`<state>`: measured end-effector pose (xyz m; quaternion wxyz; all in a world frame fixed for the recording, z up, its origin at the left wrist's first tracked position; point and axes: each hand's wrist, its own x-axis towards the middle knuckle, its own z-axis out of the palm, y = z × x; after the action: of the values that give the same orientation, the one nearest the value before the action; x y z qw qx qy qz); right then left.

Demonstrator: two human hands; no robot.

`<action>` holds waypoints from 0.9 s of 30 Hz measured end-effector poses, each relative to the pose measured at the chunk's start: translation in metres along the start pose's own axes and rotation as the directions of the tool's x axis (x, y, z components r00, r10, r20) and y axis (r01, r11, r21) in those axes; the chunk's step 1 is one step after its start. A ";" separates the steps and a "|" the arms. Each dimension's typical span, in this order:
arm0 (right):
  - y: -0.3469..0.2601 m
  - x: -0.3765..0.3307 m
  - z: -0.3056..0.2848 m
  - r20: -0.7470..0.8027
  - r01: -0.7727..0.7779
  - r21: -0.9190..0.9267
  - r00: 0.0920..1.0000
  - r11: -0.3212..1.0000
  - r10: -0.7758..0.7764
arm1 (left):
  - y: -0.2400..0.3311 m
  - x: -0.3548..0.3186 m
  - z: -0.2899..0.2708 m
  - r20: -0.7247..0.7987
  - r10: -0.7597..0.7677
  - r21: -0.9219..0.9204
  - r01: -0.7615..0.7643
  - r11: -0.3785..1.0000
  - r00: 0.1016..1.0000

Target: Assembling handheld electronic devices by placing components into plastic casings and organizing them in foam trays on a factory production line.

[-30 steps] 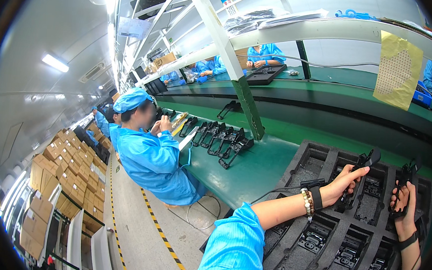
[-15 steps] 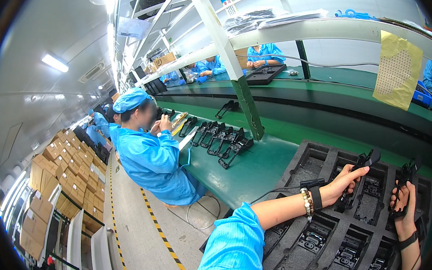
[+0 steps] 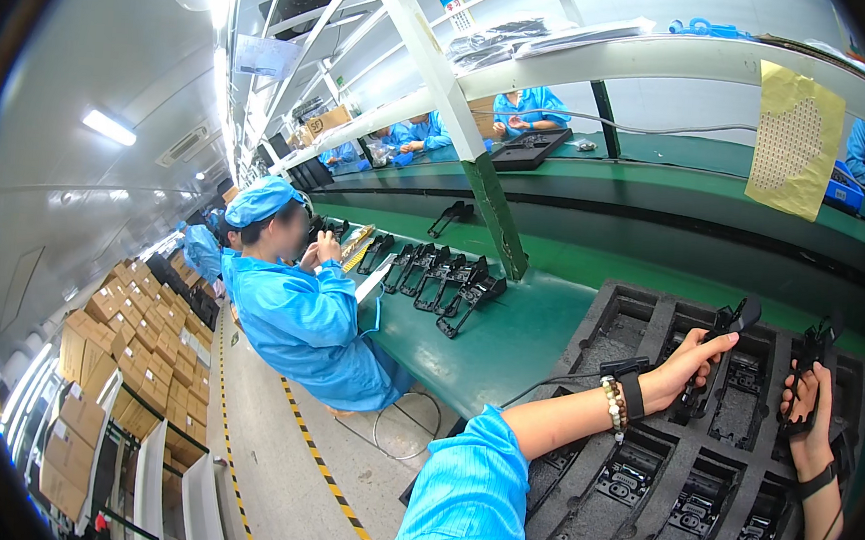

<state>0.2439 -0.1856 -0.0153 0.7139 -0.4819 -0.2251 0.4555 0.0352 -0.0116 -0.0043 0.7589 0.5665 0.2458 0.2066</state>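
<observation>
My left hand [image 3: 688, 373] is closed round a black plastic frame part [image 3: 737, 317], held upright over the upper middle of a dark grey foam tray [image 3: 587, 353]. My right hand [image 3: 811, 422] grips a similar black plastic frame part [image 3: 816, 347] above the tray's right side. Both parts have a broad dark upper end that rises above my fingers. In the tray's near pockets sit several black moulded parts with small fittings, such as this black part [image 3: 625, 479]. My fingers hide the lower portions of what I hold.
Several black frame parts [image 3: 437, 278] lie in a row on the green bench [image 3: 539, 323]. A co-worker [image 3: 299, 311] in blue sits on the left, hands raised. A slanting post [image 3: 497, 209] rises behind the tray. Stacked cartons [image 3: 137, 340] stand beyond the aisle.
My hands and the two parts in them stay in place. The co-worker's hands have shifted very slightly, and a person farther back on the left has moved a little.
</observation>
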 end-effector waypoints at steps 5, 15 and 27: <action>-0.001 0.000 0.007 0.015 0.011 -0.023 1.000 1.000 -0.010 | 0.002 -0.004 -0.006 -0.001 0.009 -0.010 -0.009 1.000 1.000; 0.001 0.000 0.002 -0.007 -0.003 0.002 1.000 1.000 0.003 | 0.000 -0.001 -0.002 0.004 0.000 -0.004 0.000 1.000 1.000; 0.001 0.001 0.004 0.013 -0.008 0.006 1.000 1.000 0.008 | 0.001 -0.002 -0.004 -0.002 0.004 -0.004 -0.004 1.000 1.000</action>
<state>0.2408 -0.1827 -0.0143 0.7120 -0.4779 -0.2265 0.4620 0.0311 -0.0098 -0.0041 0.7593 0.5653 0.2451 0.2091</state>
